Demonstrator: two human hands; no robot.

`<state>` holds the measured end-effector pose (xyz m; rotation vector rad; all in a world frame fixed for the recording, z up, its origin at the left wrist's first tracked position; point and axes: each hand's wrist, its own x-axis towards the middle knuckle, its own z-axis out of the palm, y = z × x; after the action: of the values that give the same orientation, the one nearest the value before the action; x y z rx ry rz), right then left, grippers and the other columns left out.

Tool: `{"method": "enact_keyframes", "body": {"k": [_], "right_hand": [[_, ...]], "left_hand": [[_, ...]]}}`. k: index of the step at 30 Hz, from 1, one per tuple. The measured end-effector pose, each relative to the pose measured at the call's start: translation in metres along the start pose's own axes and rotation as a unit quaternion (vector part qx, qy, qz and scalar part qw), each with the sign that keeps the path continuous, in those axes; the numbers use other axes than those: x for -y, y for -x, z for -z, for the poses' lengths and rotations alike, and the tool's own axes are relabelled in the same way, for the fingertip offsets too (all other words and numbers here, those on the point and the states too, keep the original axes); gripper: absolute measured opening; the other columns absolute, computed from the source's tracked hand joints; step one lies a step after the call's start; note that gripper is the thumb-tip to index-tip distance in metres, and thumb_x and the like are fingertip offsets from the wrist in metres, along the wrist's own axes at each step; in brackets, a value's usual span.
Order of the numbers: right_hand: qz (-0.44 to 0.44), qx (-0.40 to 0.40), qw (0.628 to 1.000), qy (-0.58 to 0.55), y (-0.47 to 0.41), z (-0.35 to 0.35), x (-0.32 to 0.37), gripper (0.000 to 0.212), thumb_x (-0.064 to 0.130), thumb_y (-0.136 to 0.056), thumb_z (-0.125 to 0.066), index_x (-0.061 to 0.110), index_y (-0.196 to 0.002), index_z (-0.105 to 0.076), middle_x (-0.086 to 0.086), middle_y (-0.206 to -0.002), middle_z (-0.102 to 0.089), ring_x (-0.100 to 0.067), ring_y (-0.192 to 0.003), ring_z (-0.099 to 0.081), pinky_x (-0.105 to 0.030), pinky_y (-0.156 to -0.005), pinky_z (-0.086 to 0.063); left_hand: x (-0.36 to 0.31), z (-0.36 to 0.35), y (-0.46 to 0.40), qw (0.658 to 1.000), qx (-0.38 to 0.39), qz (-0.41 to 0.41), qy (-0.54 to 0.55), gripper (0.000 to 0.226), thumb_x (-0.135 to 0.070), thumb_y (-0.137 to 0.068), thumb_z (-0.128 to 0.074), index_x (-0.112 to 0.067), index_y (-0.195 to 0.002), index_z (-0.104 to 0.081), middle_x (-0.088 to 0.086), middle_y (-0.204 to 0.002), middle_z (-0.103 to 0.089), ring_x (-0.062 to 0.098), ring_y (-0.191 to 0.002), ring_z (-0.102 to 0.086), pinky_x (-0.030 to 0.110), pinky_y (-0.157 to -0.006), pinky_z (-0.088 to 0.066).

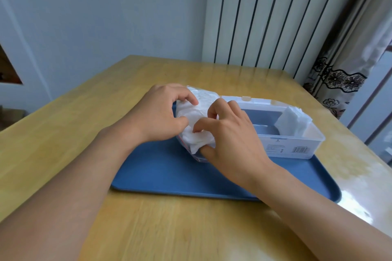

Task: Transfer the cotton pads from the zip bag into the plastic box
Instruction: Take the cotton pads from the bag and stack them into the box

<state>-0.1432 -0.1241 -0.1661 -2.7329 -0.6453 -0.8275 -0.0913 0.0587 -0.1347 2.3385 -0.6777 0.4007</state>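
A clear zip bag (204,99) full of white cotton pads (196,136) lies on the blue tray (169,176), left of the plastic box. My left hand (161,112) grips the bag's left side. My right hand (231,133) pinches a bunch of pads at the bag's near end, thumb under them. The clear plastic box (297,146) stands open on the tray's right part, with a stack of white pads (293,122) leaning in its right end. The rest of the box shows the blue tray through its bottom.
The tray rests on a wooden table (84,133). A white radiator (265,17) stands behind the table, and a patterned curtain (343,74) hangs at the right. The box's lid stands up along its far side.
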Motion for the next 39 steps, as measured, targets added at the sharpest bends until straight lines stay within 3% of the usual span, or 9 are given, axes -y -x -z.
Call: {"method": "enact_keyframes", "body": {"k": [6, 10, 13, 16, 19, 26, 29, 34, 39], "right_hand": [[-0.082, -0.021, 0.964, -0.253, 0.004, 0.030, -0.016, 0.025, 0.018, -0.075, -0.084, 0.029, -0.095, -0.073, 0.011, -0.103, -0.059, -0.012, -0.100, -0.054, -0.012, -0.081, -0.038], [-0.176, -0.036, 0.813, -0.554, 0.002, 0.051, -0.034, 0.018, 0.009, -0.085, -0.079, 0.007, -0.097, -0.066, -0.001, -0.095, -0.073, -0.016, -0.088, -0.067, -0.031, -0.080, -0.052], [-0.223, -0.028, 0.686, -0.692, 0.000, 0.057, -0.042, 0.031, 0.006, -0.090, -0.069, 0.001, -0.117, -0.056, -0.010, -0.099, -0.070, -0.023, -0.089, -0.067, -0.037, -0.080, -0.055], [-0.238, -0.040, 0.638, -0.731, -0.003, 0.061, -0.044, 0.044, 0.006, -0.094, -0.063, 0.000, -0.135, -0.048, -0.010, -0.108, -0.068, -0.022, -0.091, -0.068, -0.034, -0.074, -0.057], [-0.229, -0.022, 0.667, -0.709, -0.003, 0.062, -0.049, 0.042, 0.015, -0.098, -0.062, 0.005, -0.136, -0.049, -0.011, -0.107, -0.066, -0.022, -0.090, -0.066, -0.037, -0.078, -0.053], [-0.358, -0.087, 0.760, -0.536, -0.005, 0.064, -0.061, 0.043, 0.054, -0.092, -0.064, 0.013, -0.105, -0.064, 0.001, -0.075, -0.065, -0.018, -0.064, -0.060, -0.027, -0.049, -0.040], [-0.357, -0.131, 0.795, -0.472, -0.006, 0.067, -0.067, 0.040, 0.057, -0.089, -0.066, 0.017, -0.092, -0.063, 0.008, -0.069, -0.063, -0.006, -0.053, -0.058, -0.020, -0.044, -0.040], [-0.308, -0.142, 0.812, -0.476, -0.004, 0.073, -0.076, 0.036, 0.040, -0.080, -0.084, 0.012, -0.079, -0.062, -0.003, -0.073, -0.059, -0.017, -0.066, -0.060, -0.033, -0.052, -0.047], [-0.283, -0.098, 0.789, -0.537, 0.001, 0.069, -0.078, 0.016, 0.020, -0.082, -0.082, 0.007, -0.084, -0.072, -0.014, -0.085, -0.072, -0.023, -0.078, -0.068, -0.042, -0.073, -0.055]], "left_hand": [[0.011, 0.002, -0.002, 0.999, -0.011, 0.028, -0.010, 0.045, -0.016, -0.064, -0.053, -0.023, -0.103, -0.075, -0.006, -0.109, -0.069, 0.017, -0.104, -0.064, 0.040, -0.089, -0.056], [0.003, 0.002, 0.002, 1.000, -0.008, 0.023, 0.011, 0.048, -0.020, -0.064, -0.059, -0.025, -0.110, -0.072, -0.011, -0.116, -0.066, 0.006, -0.111, -0.060, 0.028, -0.100, -0.049], [-0.023, 0.004, -0.002, 0.987, -0.065, 0.017, 0.143, 0.047, -0.036, -0.067, -0.061, -0.026, -0.112, -0.071, -0.009, -0.117, -0.069, 0.002, -0.114, -0.060, 0.025, -0.101, -0.046], [-0.068, -0.005, -0.017, 0.953, -0.003, 0.060, 0.296, 0.056, -0.049, -0.070, -0.068, -0.023, -0.119, -0.066, 0.000, -0.115, -0.069, 0.009, -0.108, -0.066, 0.027, -0.094, -0.054], [-0.106, -0.031, -0.029, 0.943, 0.048, 0.098, 0.315, 0.047, -0.053, -0.087, -0.062, -0.024, -0.124, -0.060, -0.006, -0.112, -0.068, 0.011, -0.100, -0.068, 0.032, -0.083, -0.058], [-0.119, -0.078, -0.022, 0.911, -0.004, 0.141, 0.388, 0.026, -0.038, -0.106, -0.042, -0.027, -0.116, -0.063, -0.002, -0.100, -0.071, 0.010, -0.079, -0.063, 0.029, -0.068, -0.050], [-0.120, -0.084, -0.020, 0.870, -0.021, 0.146, 0.470, 0.022, -0.025, -0.104, -0.052, -0.024, -0.124, -0.060, 0.000, -0.116, -0.071, 0.014, -0.095, -0.071, 0.028, -0.073, -0.055], [-0.108, -0.077, -0.018, 0.805, -0.042, 0.166, 0.568, 0.036, -0.012, -0.094, -0.066, -0.011, -0.130, -0.060, 0.011, -0.122, -0.071, 0.027, -0.109, -0.071, 0.040, -0.093, -0.058], [-0.099, -0.073, -0.015, 0.756, 0.037, 0.166, 0.632, 0.027, -0.015, -0.099, -0.057, -0.006, -0.121, -0.068, 0.009, -0.119, -0.075, 0.022, -0.114, -0.070, 0.028, -0.098, -0.055]]}}
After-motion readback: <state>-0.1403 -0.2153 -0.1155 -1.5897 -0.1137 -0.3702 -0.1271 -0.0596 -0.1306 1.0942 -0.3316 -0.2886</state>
